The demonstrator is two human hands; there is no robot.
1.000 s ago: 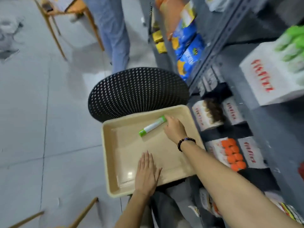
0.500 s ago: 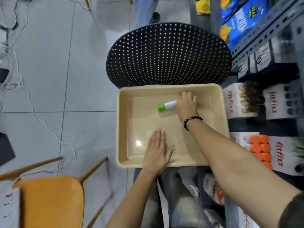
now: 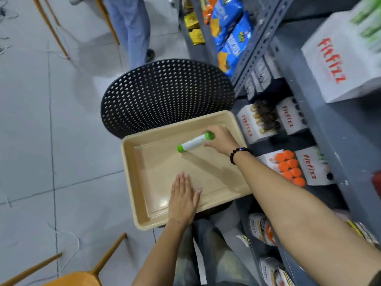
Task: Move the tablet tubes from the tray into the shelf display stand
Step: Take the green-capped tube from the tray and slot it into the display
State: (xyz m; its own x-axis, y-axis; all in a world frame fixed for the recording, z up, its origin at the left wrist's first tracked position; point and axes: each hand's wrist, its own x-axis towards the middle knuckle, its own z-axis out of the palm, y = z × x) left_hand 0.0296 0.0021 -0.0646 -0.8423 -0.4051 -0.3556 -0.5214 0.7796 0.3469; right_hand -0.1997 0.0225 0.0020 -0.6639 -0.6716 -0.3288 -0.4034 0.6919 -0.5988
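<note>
A beige tray (image 3: pixel 144 203) rests on a black perforated stool. One white tablet tube with green caps (image 3: pixel 194 142) is raised at its right end above the tray floor, and my right hand (image 3: pixel 221 139) grips that end. My left hand (image 3: pixel 182 200) lies flat with fingers spread on the tray's near part. On the grey shelf at right stand white "fitfizz" display stands: one with green tubes (image 3: pixel 348 56) on top, one with brown caps (image 3: pixel 257 122), one with orange caps (image 3: pixel 288 168).
The black perforated stool (image 3: pixel 167 93) sits beyond the tray. A person's legs in blue trousers (image 3: pixel 132 27) stand further back. Blue snack bags (image 3: pixel 231 34) hang on the shelf. An orange chair (image 3: pixel 78 277) is at the bottom left, with cables on the floor.
My right hand has closed on the tube's right end and lifted it off the tray floor. My left hand stays flat on the tray. The camera has swung.
</note>
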